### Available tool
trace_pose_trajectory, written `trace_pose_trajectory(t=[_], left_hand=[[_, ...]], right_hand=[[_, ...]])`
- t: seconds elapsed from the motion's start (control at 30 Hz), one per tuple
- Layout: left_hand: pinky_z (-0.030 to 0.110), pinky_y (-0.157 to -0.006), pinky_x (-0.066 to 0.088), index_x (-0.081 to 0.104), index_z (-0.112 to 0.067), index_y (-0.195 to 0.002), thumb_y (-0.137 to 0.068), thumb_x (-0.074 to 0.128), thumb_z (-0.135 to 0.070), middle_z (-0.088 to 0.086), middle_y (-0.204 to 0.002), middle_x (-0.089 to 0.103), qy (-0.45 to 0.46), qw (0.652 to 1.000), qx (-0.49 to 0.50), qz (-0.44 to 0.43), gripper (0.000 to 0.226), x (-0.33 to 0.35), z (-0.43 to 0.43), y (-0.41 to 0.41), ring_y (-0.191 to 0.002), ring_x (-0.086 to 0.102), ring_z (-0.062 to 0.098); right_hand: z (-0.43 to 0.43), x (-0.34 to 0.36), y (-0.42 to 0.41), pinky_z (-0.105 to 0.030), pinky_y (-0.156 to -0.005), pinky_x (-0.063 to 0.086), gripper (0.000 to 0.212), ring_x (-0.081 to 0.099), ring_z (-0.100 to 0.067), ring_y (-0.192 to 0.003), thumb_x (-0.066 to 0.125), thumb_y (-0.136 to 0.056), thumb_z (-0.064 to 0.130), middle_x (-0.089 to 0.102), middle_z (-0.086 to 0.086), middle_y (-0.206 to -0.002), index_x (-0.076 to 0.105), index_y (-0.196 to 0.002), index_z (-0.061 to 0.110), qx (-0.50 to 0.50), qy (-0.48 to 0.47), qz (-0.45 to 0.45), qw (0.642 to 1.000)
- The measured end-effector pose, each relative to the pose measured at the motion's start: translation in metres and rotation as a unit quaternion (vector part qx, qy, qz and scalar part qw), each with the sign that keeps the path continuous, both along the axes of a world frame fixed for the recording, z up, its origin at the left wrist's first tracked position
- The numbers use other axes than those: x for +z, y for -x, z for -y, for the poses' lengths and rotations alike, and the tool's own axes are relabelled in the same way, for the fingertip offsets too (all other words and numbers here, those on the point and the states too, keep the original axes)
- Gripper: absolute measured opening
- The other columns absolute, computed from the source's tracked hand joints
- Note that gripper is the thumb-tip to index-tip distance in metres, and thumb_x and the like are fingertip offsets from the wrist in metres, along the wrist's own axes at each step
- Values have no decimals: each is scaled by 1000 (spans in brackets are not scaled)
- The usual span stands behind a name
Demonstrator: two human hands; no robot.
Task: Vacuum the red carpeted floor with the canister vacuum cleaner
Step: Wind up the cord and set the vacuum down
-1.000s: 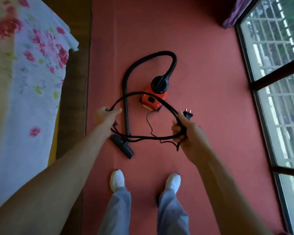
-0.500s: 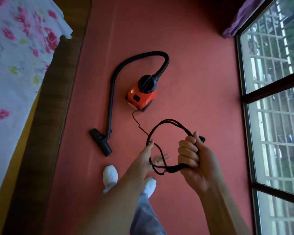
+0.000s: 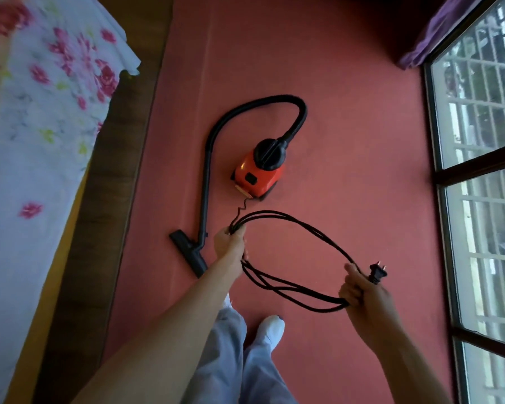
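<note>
While one vacuum (image 3: 257,176) sits nearby, left hand (image 3: 229,242) and right hand (image 3: 359,290) clench one cord (image 3: 274,214).

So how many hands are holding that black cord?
2. The left hand grips the cord near the nozzle; the right hand grips it behind the plug.

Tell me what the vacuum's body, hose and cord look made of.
The body looks like glossy orange plastic: smooth moulded shell with sheen. The hose looks like matt black flexible plastic or rubber: it holds a smooth bend. The cord seems rubber- or vinyl-sheathed: thin, black, limp loops.
</note>
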State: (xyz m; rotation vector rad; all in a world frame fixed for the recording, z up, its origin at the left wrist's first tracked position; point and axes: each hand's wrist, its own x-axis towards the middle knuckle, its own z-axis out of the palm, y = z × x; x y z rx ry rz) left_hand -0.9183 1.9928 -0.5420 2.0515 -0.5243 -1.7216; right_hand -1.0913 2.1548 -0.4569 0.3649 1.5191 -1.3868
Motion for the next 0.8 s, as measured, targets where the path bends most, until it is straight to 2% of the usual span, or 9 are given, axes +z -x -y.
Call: trace_pose_trajectory(t=[0.07, 0.13, 0.2, 0.3, 0.37, 0.47, 0.6, 0.73, 0.8], left_hand=[[30, -47, 43, 62, -5, -77, -90, 66, -26, 6, -53, 49, 40, 998, -34, 47, 25, -3, 9, -20, -47, 47, 23], [40, -59, 46, 69, -3, -85, -90, 65, -30, 13, -55, 51, 60, 994, -48, 74, 28, -8, 19, -39, -55, 50, 25], [38, -63, 47, 71, -4, -84, -91, 64, -30, 9, -56, 51, 78, 993, -47, 81, 27, -13, 31, -60, -62, 51, 24], [23, -49, 39, 72, -7, -80, -91, 64, -29, -3, -52, 45, 78, 995, -41, 48, 26, -16, 52, -83, -54, 46, 20], [15, -36, 27, 69, -8, -78, -92, 64, -26, -4, -51, 37, 58, 998, -22, 0, 23, -14, 76, -95, -38, 35, 9], [15, -32, 20, 63, -15, -75, -88, 69, -32, -7, -47, 28, 34, 996, -25, -83, 22, -8, 113, -114, -33, 22, 4], [18, -38, 16, 56, -18, -64, -86, 68, -45, -8, -41, 25, 49, 992, -37, -113, 37, -12, 142, -137, -35, 17, 7], [21, -39, 14, 49, -16, -60, -86, 67, -44, -7, -40, 25, 86, 989, -43, -116, 43, -27, 157, -157, -36, 17, 9], [18, -37, 15, 49, -13, -60, -82, 70, -45, -5, -40, 25, 111, 986, -66, -108, 44, -35, 161, -164, -35, 18, 10]], right_hand=[[12, -17, -15, -15, -38, 28, 3, 33, -4, -46, 56, -95, -2, 35, 2, -65, 55, -96, 0, 33, -44, -68, 996], [30, -30, -30, -17, -41, 32, 6, 38, -8, -51, 58, -95, 0, 40, -1, -66, 59, -91, 3, 77, -76, -118, 987], [49, -46, -44, -22, -46, 42, 7, 49, -14, -54, 59, -96, 3, 51, -6, -67, 61, -89, 4, 136, -117, -168, 969], [78, -74, -60, -36, -59, 54, 6, 64, -26, -61, 59, -97, 7, 63, -14, -75, 63, -94, 3, 217, -163, -206, 940], [105, -101, -70, -44, -67, 56, 7, 63, -25, -68, 58, -96, 7, 63, -13, -79, 64, -92, 6, 273, -173, -223, 920], [151, -148, -81, -55, -77, 53, 14, 56, -25, -68, 63, -93, 15, 59, -8, -73, 61, -78, 14, 356, -192, -264, 876], [212, -192, -100, -38, -73, 43, 16, 56, -26, -81, 61, -95, 23, 60, -6, -82, 62, -98, 7, 444, -156, -318, 823], [273, -232, -119, -31, -75, 37, 24, 53, -19, -87, 57, -97, 22, 59, -2, -95, 60, -117, 10, 511, -67, -354, 780], [300, -255, -128, -31, -80, 37, 25, 49, -15, -86, 56, -94, 28, 55, 3, -92, 58, -113, 12, 533, -23, -362, 765]])
